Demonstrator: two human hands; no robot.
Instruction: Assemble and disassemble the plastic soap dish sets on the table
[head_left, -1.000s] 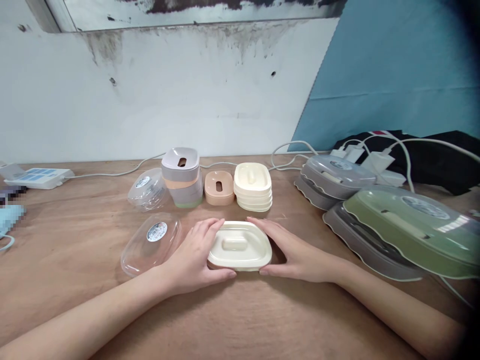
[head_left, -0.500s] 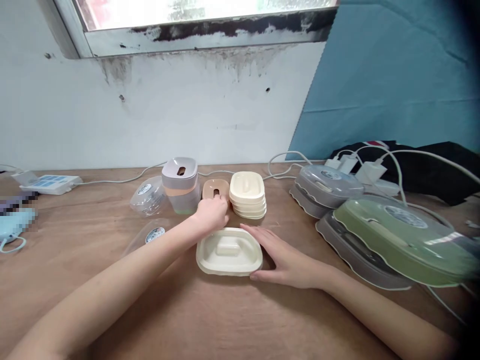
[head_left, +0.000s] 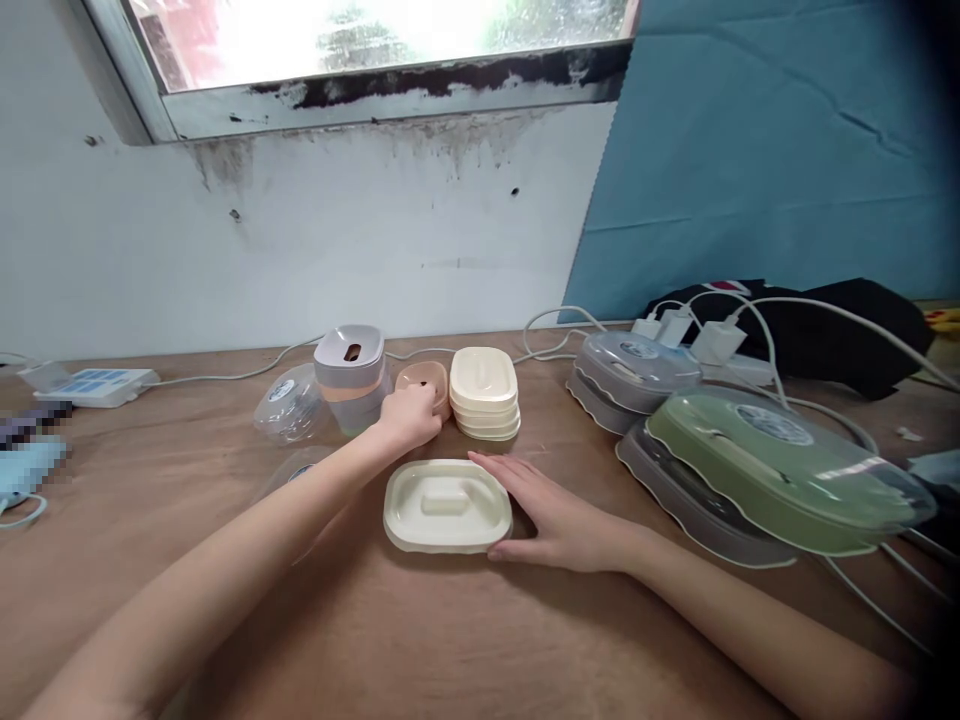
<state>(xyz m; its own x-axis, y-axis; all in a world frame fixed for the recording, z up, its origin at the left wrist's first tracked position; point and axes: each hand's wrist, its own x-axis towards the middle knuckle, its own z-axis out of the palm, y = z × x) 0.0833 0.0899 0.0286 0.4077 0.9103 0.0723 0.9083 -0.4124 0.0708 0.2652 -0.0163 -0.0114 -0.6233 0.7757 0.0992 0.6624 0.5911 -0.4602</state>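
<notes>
A cream oval plastic tray (head_left: 447, 505) lies on the wooden table (head_left: 465, 640) in front of me. My right hand (head_left: 551, 510) rests flat against its right edge, fingers stretched along the rim. My left hand (head_left: 409, 415) reaches beyond the tray and closes its fingers on a small peach-coloured tray (head_left: 426, 379) with a slot in its top. Beside that stands a stack of cream trays (head_left: 484, 393) on the right and a stack of grey, peach and green trays (head_left: 349, 377) on the left.
A clear lid (head_left: 289, 400) lies left of the stacks; another clear lid (head_left: 296, 472) is partly hidden under my left forearm. Grey and green covered dishes (head_left: 772, 470) fill the right side, with chargers and cables (head_left: 697, 335) behind. A power strip (head_left: 94, 385) lies far left.
My left hand left the cream tray's left edge and reached forward to the peach tray, closing on it. My right hand stays at the tray. The camera tilted up.
</notes>
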